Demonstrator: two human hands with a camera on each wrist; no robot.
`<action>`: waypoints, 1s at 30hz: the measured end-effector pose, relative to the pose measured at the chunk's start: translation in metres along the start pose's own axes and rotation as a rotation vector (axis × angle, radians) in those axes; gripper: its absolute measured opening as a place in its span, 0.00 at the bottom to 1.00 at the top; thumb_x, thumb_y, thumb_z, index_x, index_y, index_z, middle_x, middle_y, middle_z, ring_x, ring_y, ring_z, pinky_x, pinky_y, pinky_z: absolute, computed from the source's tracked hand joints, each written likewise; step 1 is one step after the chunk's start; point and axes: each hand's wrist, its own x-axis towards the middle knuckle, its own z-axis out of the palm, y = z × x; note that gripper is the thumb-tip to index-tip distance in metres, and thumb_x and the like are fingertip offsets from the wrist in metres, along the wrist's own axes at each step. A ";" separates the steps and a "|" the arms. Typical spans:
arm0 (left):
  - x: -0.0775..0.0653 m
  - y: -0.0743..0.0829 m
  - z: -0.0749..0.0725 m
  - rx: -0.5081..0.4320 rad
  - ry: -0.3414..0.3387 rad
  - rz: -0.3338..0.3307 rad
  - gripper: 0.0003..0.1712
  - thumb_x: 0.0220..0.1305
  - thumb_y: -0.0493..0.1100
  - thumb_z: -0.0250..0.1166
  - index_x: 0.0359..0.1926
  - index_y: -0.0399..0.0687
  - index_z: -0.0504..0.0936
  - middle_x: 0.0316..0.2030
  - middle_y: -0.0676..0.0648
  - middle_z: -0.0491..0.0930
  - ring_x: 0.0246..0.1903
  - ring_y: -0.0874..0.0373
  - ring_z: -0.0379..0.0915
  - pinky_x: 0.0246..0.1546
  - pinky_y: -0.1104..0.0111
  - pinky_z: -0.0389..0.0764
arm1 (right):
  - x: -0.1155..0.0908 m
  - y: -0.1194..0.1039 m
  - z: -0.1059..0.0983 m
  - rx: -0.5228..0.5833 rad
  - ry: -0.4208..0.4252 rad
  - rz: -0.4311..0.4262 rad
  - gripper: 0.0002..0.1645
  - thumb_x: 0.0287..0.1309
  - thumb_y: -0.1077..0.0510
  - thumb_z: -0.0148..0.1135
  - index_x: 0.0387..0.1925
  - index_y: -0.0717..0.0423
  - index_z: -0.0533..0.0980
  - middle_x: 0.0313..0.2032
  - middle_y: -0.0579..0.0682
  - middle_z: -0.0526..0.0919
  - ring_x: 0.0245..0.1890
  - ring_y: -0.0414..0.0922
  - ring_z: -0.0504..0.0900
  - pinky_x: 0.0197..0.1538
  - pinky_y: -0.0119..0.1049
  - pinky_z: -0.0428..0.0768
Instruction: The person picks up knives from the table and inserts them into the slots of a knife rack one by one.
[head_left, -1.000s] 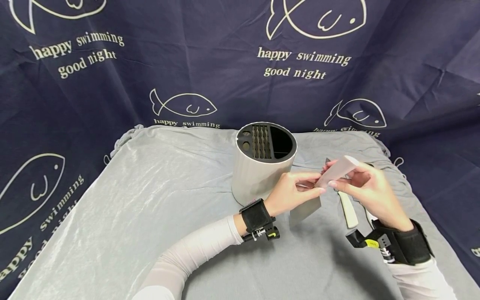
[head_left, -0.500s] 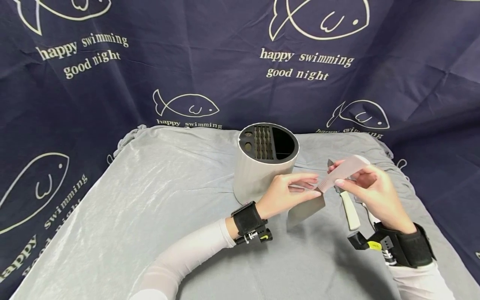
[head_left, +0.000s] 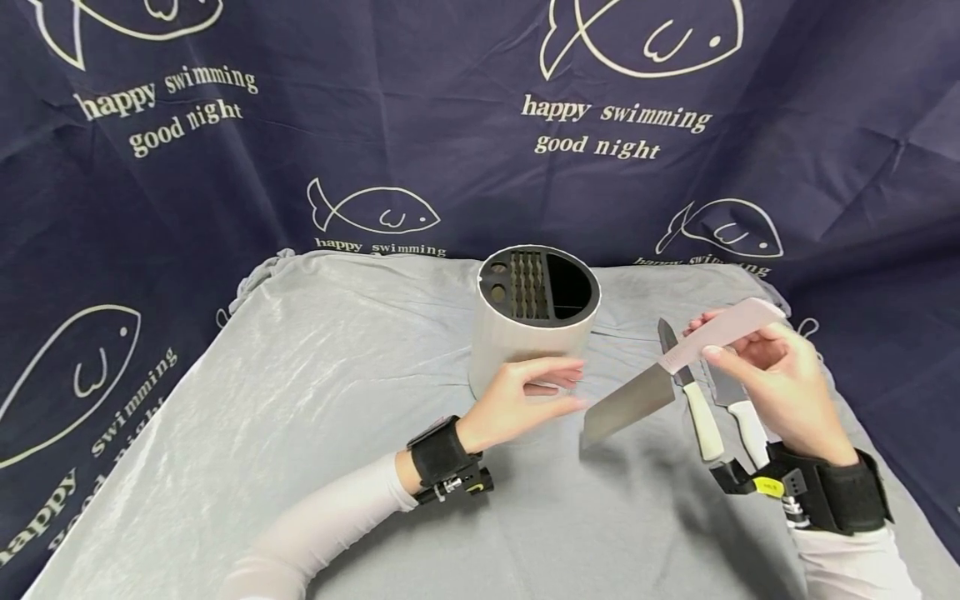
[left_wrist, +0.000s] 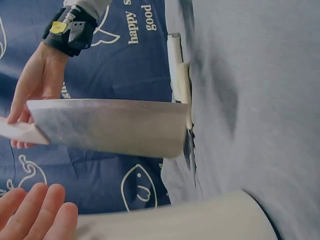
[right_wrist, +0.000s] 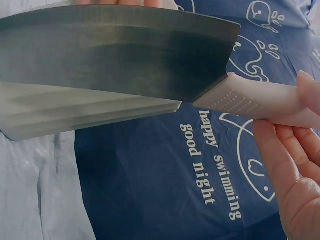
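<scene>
My right hand (head_left: 780, 375) pinches the pale pink handle of a cleaver (head_left: 630, 404) between thumb and fingers. Its broad steel blade slants down to the left, above the cloth. In the right wrist view the cleaver (right_wrist: 115, 50) spans the upper part, dotted texture on its handle. My left hand (head_left: 525, 392) is apart from the cleaver, fingers extended and holding nothing, in front of the knife block (head_left: 517, 342). This block is a white cylinder with a black top that has slots, round holes and one large opening. In the left wrist view the left fingertips (left_wrist: 40, 215) show below the blade.
A knife with a cream handle (head_left: 703, 421) lies on the grey cloth (head_left: 337, 375) below the right hand. Beside it lies another knife with a white handle (head_left: 748, 432), partly hidden by that hand. A dark blue fish-print curtain (head_left: 465, 125) hangs behind the table.
My left hand has let go of the cleaver and moved left. The right hand has carried the cleaver slightly to the right, so more of its blade shows.
</scene>
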 end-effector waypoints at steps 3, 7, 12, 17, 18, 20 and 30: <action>-0.009 0.001 -0.012 0.010 0.017 -0.030 0.26 0.56 0.34 0.71 0.57 0.38 0.79 0.48 0.40 0.83 0.47 0.48 0.81 0.50 0.66 0.82 | 0.000 0.000 -0.002 0.041 0.024 -0.010 0.24 0.53 0.88 0.46 0.54 0.84 0.67 0.47 0.60 0.83 0.51 0.49 0.83 0.57 0.35 0.78; -0.018 0.002 -0.029 0.015 0.043 -0.044 0.25 0.57 0.33 0.70 0.57 0.36 0.79 0.50 0.39 0.82 0.49 0.50 0.80 0.51 0.66 0.81 | 0.001 -0.003 -0.005 0.039 0.070 -0.012 0.23 0.53 0.88 0.45 0.53 0.83 0.67 0.46 0.58 0.84 0.49 0.48 0.84 0.55 0.34 0.79; -0.028 -0.001 -0.048 0.039 0.073 -0.029 0.25 0.56 0.31 0.70 0.56 0.36 0.79 0.51 0.39 0.82 0.49 0.48 0.80 0.51 0.64 0.81 | 0.001 -0.002 -0.012 0.182 0.063 -0.026 0.25 0.55 0.89 0.41 0.55 0.82 0.67 0.47 0.62 0.83 0.50 0.51 0.83 0.56 0.35 0.79; -0.033 0.000 -0.065 0.063 0.109 -0.060 0.25 0.57 0.31 0.70 0.57 0.37 0.79 0.50 0.39 0.83 0.49 0.48 0.81 0.52 0.64 0.81 | 0.002 0.002 -0.021 0.339 0.062 -0.046 0.25 0.57 0.88 0.36 0.55 0.83 0.66 0.48 0.67 0.81 0.52 0.55 0.82 0.58 0.39 0.78; -0.034 0.001 -0.068 0.067 0.114 -0.066 0.25 0.57 0.31 0.70 0.57 0.37 0.79 0.50 0.39 0.83 0.49 0.48 0.80 0.52 0.64 0.81 | 0.002 0.002 -0.023 0.383 0.059 -0.049 0.25 0.57 0.88 0.35 0.56 0.84 0.65 0.48 0.69 0.81 0.52 0.56 0.82 0.58 0.40 0.78; -0.035 0.002 -0.074 0.074 0.129 -0.075 0.25 0.57 0.31 0.69 0.57 0.37 0.79 0.49 0.39 0.83 0.49 0.48 0.80 0.52 0.63 0.81 | 0.002 0.003 -0.026 0.426 0.062 -0.057 0.25 0.58 0.88 0.34 0.56 0.84 0.65 0.48 0.69 0.80 0.52 0.57 0.81 0.58 0.42 0.78; -0.029 -0.001 -0.096 0.125 0.268 -0.102 0.27 0.56 0.32 0.70 0.58 0.37 0.77 0.52 0.38 0.81 0.52 0.47 0.78 0.54 0.57 0.80 | 0.007 0.002 -0.040 0.588 0.109 -0.110 0.23 0.59 0.87 0.35 0.56 0.85 0.65 0.47 0.74 0.79 0.51 0.61 0.80 0.60 0.46 0.76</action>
